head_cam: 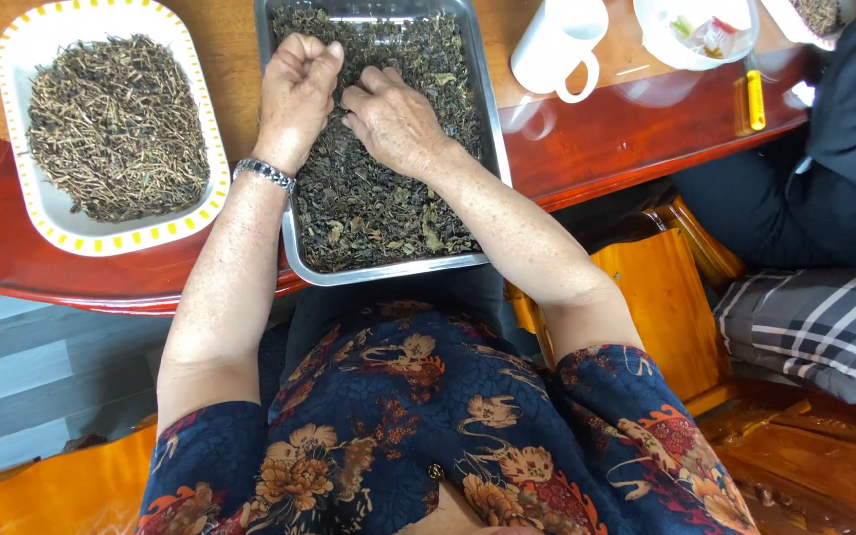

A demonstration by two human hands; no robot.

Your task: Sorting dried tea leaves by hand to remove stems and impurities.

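Tray of leaves (388, 213) central on table (606, 139), dish (52, 223) left, mug (559, 45) right.

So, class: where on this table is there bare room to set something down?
Bare wood lies between the white dish and the metal tray, and right of the tray below the white mug. The tray is crowded: left hand and right hand in the leaves.

My left hand (296, 91) is curled into a loose fist over the dark dried leaves (369, 198) in the metal tray (388, 269). My right hand (395, 119) lies on them just beside it, fingers bent. A white dish (22, 45) of brown stems (116, 124) sits to the left.
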